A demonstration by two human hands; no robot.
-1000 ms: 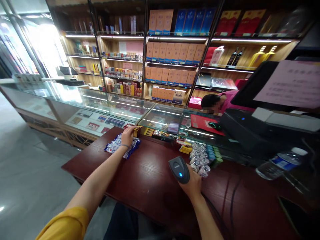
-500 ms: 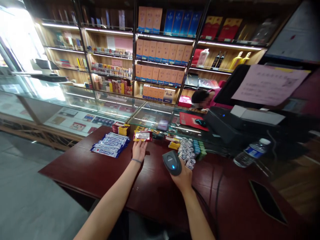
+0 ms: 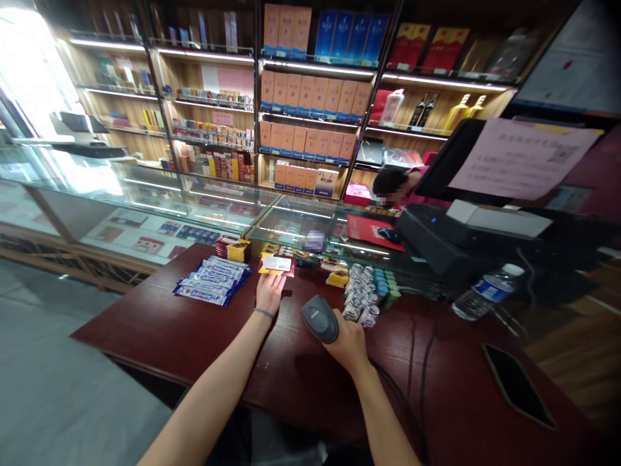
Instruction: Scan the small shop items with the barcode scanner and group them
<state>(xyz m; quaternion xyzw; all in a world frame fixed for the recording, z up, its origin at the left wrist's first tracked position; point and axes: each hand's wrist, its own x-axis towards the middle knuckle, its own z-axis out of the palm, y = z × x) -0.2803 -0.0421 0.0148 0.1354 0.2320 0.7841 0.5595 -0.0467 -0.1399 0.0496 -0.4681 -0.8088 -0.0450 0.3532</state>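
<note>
My left hand [image 3: 270, 290] holds up a small red and yellow packet [image 3: 277, 264] with a white label, over the dark red wooden counter [image 3: 204, 336]. My right hand [image 3: 350, 341] grips a black handheld barcode scanner [image 3: 319, 318], its head turned toward the packet. A pile of blue and white packets [image 3: 211, 281] lies left of my left hand. A stack of red and yellow packets [image 3: 233, 248] sits behind that pile.
Small wrapped sweets and green rolls [image 3: 369, 292] lie right of the scanner. A cash register with a screen [image 3: 466, 226], a water bottle [image 3: 486, 292] and a black phone [image 3: 517, 384] stand to the right. A glass display case [image 3: 204, 200] and shelves rise behind; a person sits behind the counter.
My left hand took a red and yellow packet from the stack and brought it rightward toward the scanner. My right hand tipped the scanner toward the packet.
</note>
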